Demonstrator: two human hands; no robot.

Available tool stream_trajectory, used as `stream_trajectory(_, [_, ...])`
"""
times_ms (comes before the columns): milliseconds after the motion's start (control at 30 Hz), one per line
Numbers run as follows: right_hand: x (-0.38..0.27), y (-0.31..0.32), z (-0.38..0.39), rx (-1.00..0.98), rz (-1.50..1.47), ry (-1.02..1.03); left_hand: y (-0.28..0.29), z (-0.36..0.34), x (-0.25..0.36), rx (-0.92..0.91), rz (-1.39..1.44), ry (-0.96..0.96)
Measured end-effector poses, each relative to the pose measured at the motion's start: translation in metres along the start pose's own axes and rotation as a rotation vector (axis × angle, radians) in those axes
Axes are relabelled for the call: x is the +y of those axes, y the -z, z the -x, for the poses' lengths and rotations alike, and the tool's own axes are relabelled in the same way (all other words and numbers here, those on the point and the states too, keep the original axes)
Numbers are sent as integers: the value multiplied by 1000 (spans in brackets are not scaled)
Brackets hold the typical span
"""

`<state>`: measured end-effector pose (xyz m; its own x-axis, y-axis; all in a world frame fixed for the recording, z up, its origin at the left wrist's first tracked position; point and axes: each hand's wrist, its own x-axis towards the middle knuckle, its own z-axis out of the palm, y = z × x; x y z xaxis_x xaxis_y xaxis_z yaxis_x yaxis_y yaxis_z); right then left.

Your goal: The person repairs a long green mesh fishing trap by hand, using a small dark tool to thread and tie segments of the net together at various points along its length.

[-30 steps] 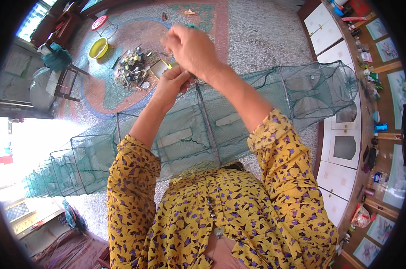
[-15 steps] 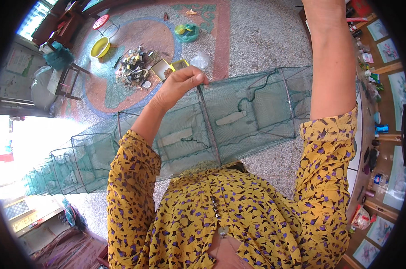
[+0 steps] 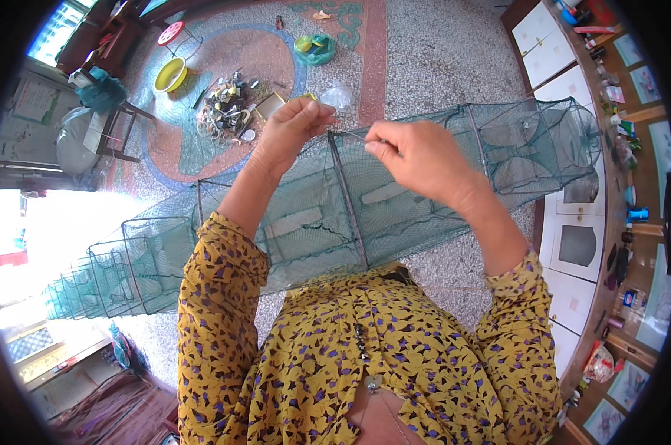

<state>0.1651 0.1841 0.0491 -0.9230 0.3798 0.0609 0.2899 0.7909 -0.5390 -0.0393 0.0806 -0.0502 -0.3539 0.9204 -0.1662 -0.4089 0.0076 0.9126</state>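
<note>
Across my lap and in front of me stretches a long green mesh fish trap, held out in boxy sections by dark rectangular wire frames. At the top corner of its middle frame, my left hand is closed in a pinch on the netting's upper edge. Just right of it, my right hand pinches a thin strand that runs toward the left fingers. Whether the strand is thread or a fine tool is too small to tell. The trap narrows toward the bright doorway on the left; its right end reaches the white cabinets.
On the floor ahead lie a pile of small mixed items, a yellow basin, a green plastic bag and a clear bag. A red-topped stool stands far left. White cabinets line the right side.
My right hand has come down from the upper right to beside the left hand, now pinching a thin strand. The left hand has shifted slightly; the trap's right end has come into view.
</note>
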Motion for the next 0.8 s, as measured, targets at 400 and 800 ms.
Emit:
stream_trajectory(400, [20,-49,0,55,101,-163,6,0,2,-37,48,13])
stream_trajectory(800, [11,-48,3,83,61,-184,-7,-2,11,10,-129,117])
